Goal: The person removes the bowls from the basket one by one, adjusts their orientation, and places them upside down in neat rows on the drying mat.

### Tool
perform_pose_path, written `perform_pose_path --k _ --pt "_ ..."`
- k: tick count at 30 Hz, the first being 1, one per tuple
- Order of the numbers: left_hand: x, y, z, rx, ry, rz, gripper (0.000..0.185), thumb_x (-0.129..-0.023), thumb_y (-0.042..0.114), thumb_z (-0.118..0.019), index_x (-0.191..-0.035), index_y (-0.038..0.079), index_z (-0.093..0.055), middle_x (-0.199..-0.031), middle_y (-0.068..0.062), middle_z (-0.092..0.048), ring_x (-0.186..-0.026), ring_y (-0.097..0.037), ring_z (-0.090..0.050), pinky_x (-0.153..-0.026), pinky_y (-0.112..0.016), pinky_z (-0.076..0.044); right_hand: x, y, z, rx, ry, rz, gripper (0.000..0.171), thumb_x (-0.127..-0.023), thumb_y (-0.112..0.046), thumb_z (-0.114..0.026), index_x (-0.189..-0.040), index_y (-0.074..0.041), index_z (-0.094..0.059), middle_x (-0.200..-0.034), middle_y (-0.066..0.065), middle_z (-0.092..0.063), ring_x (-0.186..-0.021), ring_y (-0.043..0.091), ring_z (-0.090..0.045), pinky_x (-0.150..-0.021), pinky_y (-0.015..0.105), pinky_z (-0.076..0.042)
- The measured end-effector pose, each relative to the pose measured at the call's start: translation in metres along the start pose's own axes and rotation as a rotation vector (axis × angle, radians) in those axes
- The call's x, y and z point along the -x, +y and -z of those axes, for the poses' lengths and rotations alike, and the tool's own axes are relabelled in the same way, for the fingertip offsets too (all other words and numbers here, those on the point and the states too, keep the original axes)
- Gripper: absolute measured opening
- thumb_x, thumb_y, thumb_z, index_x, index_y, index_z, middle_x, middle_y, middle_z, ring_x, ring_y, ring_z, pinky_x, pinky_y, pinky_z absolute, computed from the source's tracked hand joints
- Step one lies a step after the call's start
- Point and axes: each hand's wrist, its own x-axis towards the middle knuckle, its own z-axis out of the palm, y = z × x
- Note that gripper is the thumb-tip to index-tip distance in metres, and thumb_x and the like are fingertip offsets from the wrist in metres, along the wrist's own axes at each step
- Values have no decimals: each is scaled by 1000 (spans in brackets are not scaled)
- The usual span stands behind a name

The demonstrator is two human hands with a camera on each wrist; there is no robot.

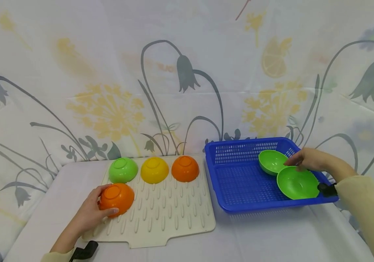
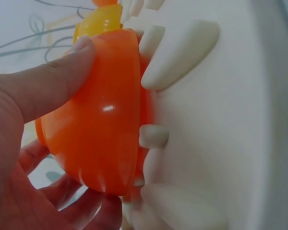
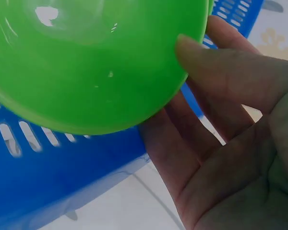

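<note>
My left hand (image 1: 92, 208) grips an orange bowl (image 1: 117, 198) that lies upside down at the left of a cream drying mat (image 1: 160, 218). In the left wrist view the thumb lies across the wall of this orange bowl (image 2: 103, 110), and the other fingers curl round its lower side. My right hand (image 1: 314, 160) pinches the rim of a green bowl (image 1: 297, 183), mouth up in the blue basket (image 1: 239, 208). The right wrist view has the thumb inside that green bowl (image 3: 105, 81) and the fingers outside. Beside it in the basket sits another green bowl (image 1: 272, 162).
Along the mat's back edge stand an upturned green bowl (image 1: 123, 170), a yellow bowl (image 1: 154, 170) and a second orange bowl (image 1: 185, 169). Raised ridges cover the mat. Behind everything hangs a flower-patterned cloth (image 1: 187, 120); a white cloth (image 1: 255, 240) covers the table.
</note>
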Motion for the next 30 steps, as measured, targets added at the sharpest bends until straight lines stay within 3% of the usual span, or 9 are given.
perform_pose_path --k 11,24,30 --pt "0 2 0 7 -1 1 88 -81 25 -84 -147 -1 -31 -143 -29 -37 -128 -49 -40 -104 -67 -34 4 -1 3 47 24 -19 34 -83 10 -62 -115 4 -71 -113 23 -68 -112 50 -57 -94 58 -49" --pt "1 4 2 -4 -9 1 90 -81 26 -84 -148 -2 -31 -144 -30 -36 -128 -49 -40 -104 -67 -35 13 -5 5 72 169 1 32 -89 4 -59 -119 1 -70 -120 25 -66 -119 57 -49 -93 68 -43" --pt "1 3 2 -24 -4 -8 90 -81 28 -84 -147 -2 -31 -143 -30 -37 -126 -48 -42 -102 -67 -37 19 -12 4 43 223 6 32 -94 -2 -61 -125 3 -67 -124 28 -63 -116 52 -54 -88 56 -52"
